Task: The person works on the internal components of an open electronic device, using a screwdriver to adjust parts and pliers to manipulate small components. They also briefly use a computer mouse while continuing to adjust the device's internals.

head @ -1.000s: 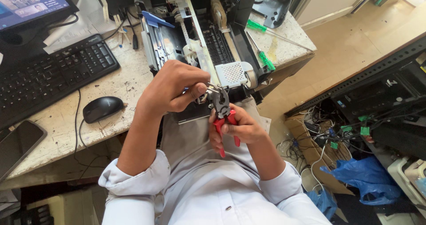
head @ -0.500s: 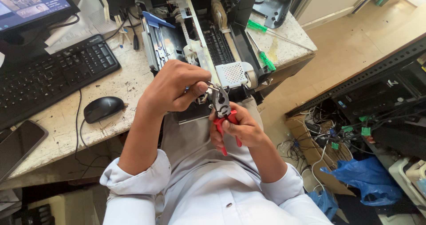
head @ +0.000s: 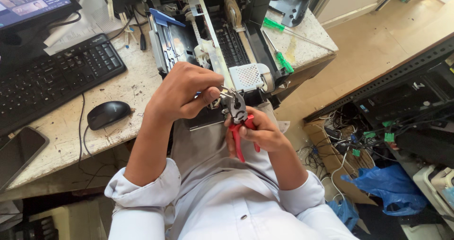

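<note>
You are holding a pair of red-handled pliers (head: 240, 122) in your right hand (head: 257, 133), fingers wrapped around both handles, while your left hand (head: 182, 93) is pinching a small metal part (head: 221, 97) between thumb and curled fingers, right at the plier jaws. All of this is happening over your lap, just off the front edge of the worktop (head: 61, 136), directly in front of the opened printer (head: 222, 36). What the part is exactly, I cannot tell; it is too small and your fingers are covering most of it. The danger lies in how close your left thumb is sitting to the jaws: if the pliers are slipping off the metal under a hard squeeze, they could be nipping skin, or the part could be springing away and dropping past your knees into the tangle of cables (head: 340, 145) on the floor. The printer's exposed rollers and white bracket are crowding the space just behind your hands, so a sudden jerk forward could be knocking them. Two green screwdrivers (head: 281, 60) are lying near the right edge of the worktop, a black mouse (head: 108, 114) is resting near the front edge beside your left forearm, with a keyboard (head: 52, 81) behind it and a phone (head: 19, 150) at the left front corner.
</note>
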